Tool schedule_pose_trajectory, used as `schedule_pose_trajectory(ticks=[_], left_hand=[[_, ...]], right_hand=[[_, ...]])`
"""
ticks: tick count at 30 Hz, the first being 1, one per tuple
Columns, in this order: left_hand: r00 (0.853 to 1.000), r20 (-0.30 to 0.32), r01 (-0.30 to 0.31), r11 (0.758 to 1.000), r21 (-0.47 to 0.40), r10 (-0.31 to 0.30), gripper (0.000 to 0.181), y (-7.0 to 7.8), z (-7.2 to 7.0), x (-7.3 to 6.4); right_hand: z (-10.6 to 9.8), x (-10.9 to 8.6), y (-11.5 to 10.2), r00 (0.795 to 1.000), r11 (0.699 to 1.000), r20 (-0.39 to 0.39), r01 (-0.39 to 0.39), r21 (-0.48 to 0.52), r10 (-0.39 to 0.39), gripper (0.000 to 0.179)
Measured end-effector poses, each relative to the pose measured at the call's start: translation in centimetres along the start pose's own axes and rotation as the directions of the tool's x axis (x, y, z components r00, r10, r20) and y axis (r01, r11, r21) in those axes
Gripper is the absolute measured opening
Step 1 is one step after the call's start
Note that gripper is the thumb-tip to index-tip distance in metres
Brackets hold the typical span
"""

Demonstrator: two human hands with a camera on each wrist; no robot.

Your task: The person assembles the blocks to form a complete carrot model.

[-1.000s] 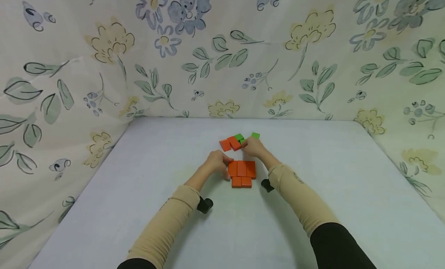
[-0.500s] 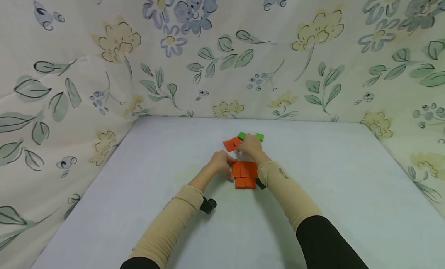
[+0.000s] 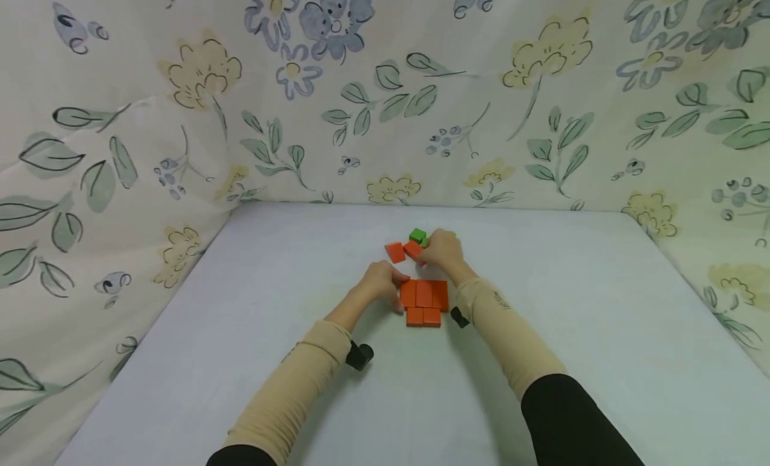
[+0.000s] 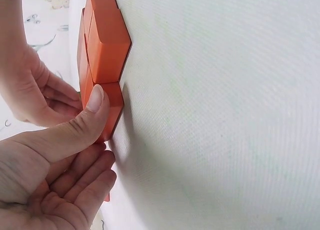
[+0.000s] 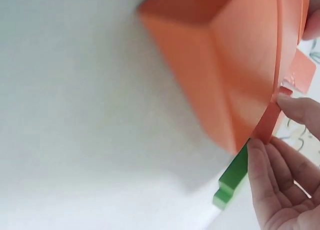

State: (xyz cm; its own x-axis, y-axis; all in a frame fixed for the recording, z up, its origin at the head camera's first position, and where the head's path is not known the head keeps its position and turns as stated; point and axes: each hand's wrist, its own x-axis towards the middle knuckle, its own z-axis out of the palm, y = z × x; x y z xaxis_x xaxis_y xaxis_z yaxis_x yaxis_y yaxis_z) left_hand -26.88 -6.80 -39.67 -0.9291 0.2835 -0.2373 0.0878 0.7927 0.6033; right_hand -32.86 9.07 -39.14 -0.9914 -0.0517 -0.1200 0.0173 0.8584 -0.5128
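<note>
In the head view several orange blocks (image 3: pixel 424 294) lie flat, fitted together in two rows. My left hand (image 3: pixel 380 283) is at their left end. Its thumb (image 4: pixel 89 115) presses the side of an end block (image 4: pixel 114 105) in the left wrist view, with the fingers curled at the block's far side. Beyond the fitted group, my right hand (image 3: pixel 444 251) pinches a loose orange block (image 3: pixel 414 249). The right wrist view has that block (image 5: pixel 269 119) between thumb and fingertips. Green blocks (image 3: pixel 418 236) lie just behind it, partly covered by the right hand.
Another loose orange block (image 3: pixel 395 252) lies left of the pinched one. Everything rests on a white table (image 3: pixel 240 272), with a flower-patterned cloth (image 3: pixel 385 118) hanging behind it. A black wrist camera (image 3: pixel 359 356) sits under the left forearm.
My right hand went left onto the loose orange block, then back right. That block now stands apart from the other loose orange one. My left hand has stayed at the fitted group.
</note>
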Motion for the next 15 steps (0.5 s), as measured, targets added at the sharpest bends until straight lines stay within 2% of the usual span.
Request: schedule_pose_trajectory(ticks=[4, 6, 15], left_hand=[[1.0, 0.009, 0.012, 1.0, -0.006, -0.012, 0.065, 0.2, 0.1, 0.0], [1.0, 0.016, 0.022, 1.0, -0.008, -0.021, 0.065, 0.2, 0.0, 0.0], [0.999, 0.015, 0.032, 0.999, 0.026, -0.033, 0.065, 0.4, 0.1, 0.1]], right_hand=[[-0.5, -0.5, 0.8, 0.999, 0.999, 0.027, -0.02, 0.048, 0.019, 0.02], [-0.6, -0.7, 1.3, 1.0, 0.999, 0.027, -0.015, 0.051, 0.014, 0.024], [-1.5, -1.7, 3.1, 0.996, 0.996, -0.025, 0.085, 0.012, -0.084, 0.035]])
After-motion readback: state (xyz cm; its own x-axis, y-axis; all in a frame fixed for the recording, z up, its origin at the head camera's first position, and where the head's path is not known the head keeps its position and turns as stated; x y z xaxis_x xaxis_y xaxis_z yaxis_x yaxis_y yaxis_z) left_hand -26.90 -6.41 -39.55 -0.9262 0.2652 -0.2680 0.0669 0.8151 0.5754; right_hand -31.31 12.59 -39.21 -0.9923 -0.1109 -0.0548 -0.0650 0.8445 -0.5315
